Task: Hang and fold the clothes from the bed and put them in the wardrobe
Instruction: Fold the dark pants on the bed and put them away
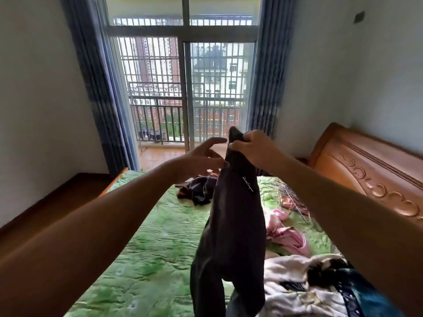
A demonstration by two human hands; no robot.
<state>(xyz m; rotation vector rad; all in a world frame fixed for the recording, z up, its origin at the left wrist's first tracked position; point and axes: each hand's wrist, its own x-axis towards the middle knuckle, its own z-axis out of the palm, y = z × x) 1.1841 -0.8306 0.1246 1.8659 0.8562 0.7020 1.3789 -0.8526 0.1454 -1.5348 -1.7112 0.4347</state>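
Head view looks across a bed with a green quilted cover, its carved wooden headboard along the right edge. Beyond the far edge a glass balcony door stands between blue curtains. Both bare arms reach forward over the bed. The right hand is clenched on the top of a dark grey garment, which hangs above the cover. The left hand is spread, fingers straight, just beside the cloth. Wire hangers and a pink garment lie near the headboard edge, a dark heap of clothes lies mid-bed, and white clothes lie at the near right corner.
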